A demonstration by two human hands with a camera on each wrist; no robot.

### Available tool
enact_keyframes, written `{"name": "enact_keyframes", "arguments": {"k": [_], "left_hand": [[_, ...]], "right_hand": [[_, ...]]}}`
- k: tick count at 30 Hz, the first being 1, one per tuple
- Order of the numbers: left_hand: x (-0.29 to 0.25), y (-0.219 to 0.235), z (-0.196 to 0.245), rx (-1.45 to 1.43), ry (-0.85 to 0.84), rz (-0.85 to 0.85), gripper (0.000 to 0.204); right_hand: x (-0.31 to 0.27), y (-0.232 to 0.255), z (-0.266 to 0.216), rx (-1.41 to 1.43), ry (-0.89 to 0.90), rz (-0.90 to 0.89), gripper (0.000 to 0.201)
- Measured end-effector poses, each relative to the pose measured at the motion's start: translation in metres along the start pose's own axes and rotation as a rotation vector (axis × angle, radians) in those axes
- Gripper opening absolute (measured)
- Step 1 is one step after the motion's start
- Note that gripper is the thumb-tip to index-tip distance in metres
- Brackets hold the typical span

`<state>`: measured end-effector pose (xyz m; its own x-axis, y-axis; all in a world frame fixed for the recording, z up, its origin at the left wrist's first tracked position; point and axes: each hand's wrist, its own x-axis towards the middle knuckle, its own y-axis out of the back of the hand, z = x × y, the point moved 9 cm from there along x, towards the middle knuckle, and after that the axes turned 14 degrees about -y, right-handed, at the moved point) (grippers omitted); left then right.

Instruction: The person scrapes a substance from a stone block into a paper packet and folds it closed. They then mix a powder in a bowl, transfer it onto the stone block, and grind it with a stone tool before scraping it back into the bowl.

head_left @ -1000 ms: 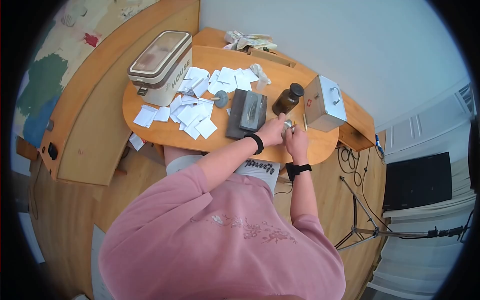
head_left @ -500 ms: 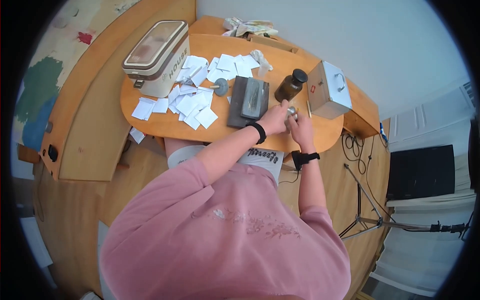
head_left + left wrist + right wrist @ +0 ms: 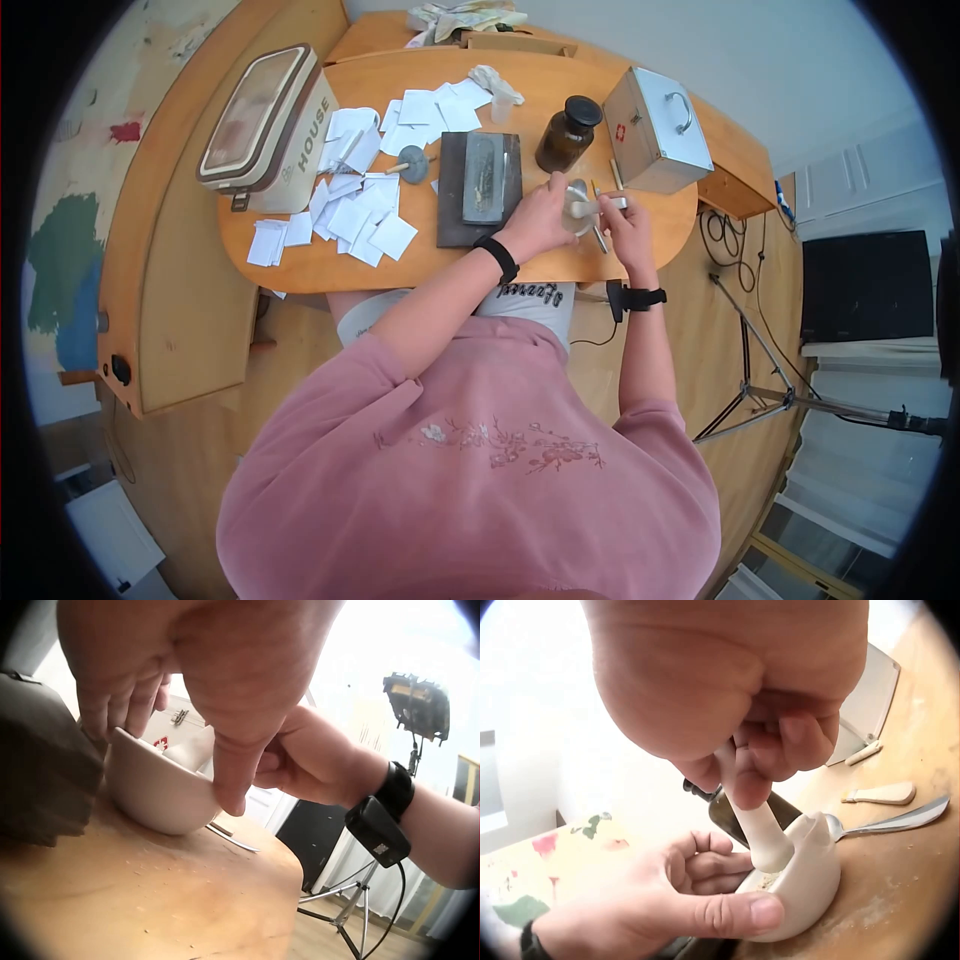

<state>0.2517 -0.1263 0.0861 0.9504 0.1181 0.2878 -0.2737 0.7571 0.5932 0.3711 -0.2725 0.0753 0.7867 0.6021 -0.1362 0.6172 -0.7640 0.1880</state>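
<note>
In the right wrist view, a white mortar [image 3: 814, 889] sits tilted on the table with some pale crumbly powder [image 3: 768, 880] inside. My left hand [image 3: 537, 220] holds it by the rim, thumb along the near side and fingers at the far side. My right hand [image 3: 630, 232] grips the upper part of a white pestle [image 3: 763, 834], whose rounded head is down in the bowl. From the head view the pestle leans over toward the right. Beside the mortar lie a metal spatula [image 3: 900, 819] and a short pale handle [image 3: 883, 794].
Behind the mortar stands a brown glass bottle [image 3: 566, 142], with a silver case [image 3: 650, 130] to its right. Left of my hands, a grey stone [image 3: 484, 180] lies on a dark slab [image 3: 453, 195]. White paper squares [image 3: 352, 220] and a cream HOUSE box [image 3: 305, 160] are further left.
My right hand has shifted right, a little away from the left hand, and the pestle now shows tilted between them. The left hand keeps holding the mortar. The head view has shifted.
</note>
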Motion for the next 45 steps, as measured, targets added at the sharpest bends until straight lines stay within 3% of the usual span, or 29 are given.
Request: {"name": "enact_keyframes", "arguments": {"k": [1, 3, 11, 14, 16, 17, 20, 22, 23, 26, 28, 32, 37, 38, 40, 45], "left_hand": [[0.000, 0.000, 0.000, 0.003, 0.005, -0.006, 0.091], [0.001, 0.000, 0.000, 0.009, 0.021, -0.023, 0.091], [-0.001, -0.001, 0.000, -0.013, 0.053, -0.013, 0.089], [-0.001, -0.001, -0.003, 0.002, 0.042, 0.002, 0.088], [-0.001, 0.000, -0.001, 0.020, 0.019, 0.015, 0.088], [-0.001, -0.001, -0.001, 0.018, 0.020, 0.009, 0.088], [-0.003, -0.001, -0.001, 0.013, 0.017, 0.001, 0.086], [-0.002, 0.001, 0.001, 0.010, 0.017, 0.012, 0.085], [-0.002, 0.001, 0.002, 0.010, 0.014, 0.006, 0.085], [-0.001, 0.007, 0.009, 0.003, -0.026, 0.048, 0.079], [0.000, 0.008, 0.010, 0.009, -0.038, 0.050, 0.080], [-0.001, 0.007, 0.010, -0.014, -0.010, 0.028, 0.083], [-0.001, 0.006, 0.016, 0.010, -0.097, 0.043, 0.099], [0.000, 0.005, 0.016, 0.009, -0.100, 0.041, 0.099], [0.000, 0.003, 0.016, 0.051, -0.110, 0.028, 0.103], [0.001, 0.002, 0.013, 0.058, -0.096, 0.030, 0.105]], "right_hand": [[-0.002, 0.005, -0.001, 0.009, -0.013, 0.005, 0.024], [-0.005, 0.013, 0.013, 0.152, -0.217, -0.051, 0.021], [-0.009, 0.020, 0.028, 0.288, -0.289, -0.070, 0.020], [-0.013, 0.032, 0.032, 0.277, -0.307, -0.018, 0.020], [-0.019, 0.054, 0.027, 0.281, -0.129, 0.129, 0.019], [-0.019, 0.059, 0.034, 0.283, -0.133, 0.132, 0.019], [-0.028, 0.077, 0.040, 0.164, -0.064, 0.243, 0.016], [-0.036, 0.081, 0.028, -0.279, -0.018, 0.390, 0.018], [-0.038, 0.081, 0.028, -0.276, -0.021, 0.395, 0.018], [-0.036, 0.077, 0.036, -0.410, -0.162, 0.408, 0.020], [-0.037, 0.073, 0.026, -0.626, 0.072, 0.532, 0.020], [-0.032, 0.071, 0.033, -0.739, 0.128, 0.537, 0.021], [-0.050, 0.057, -0.006, -0.818, 0.257, 0.671, 0.019], [-0.055, 0.053, -0.011, -0.817, 0.255, 0.675, 0.019], [-0.056, 0.035, -0.008, -0.785, 0.175, 0.475, 0.019], [-0.061, 0.003, -0.001, -0.906, 0.075, 0.427, 0.018]]}}
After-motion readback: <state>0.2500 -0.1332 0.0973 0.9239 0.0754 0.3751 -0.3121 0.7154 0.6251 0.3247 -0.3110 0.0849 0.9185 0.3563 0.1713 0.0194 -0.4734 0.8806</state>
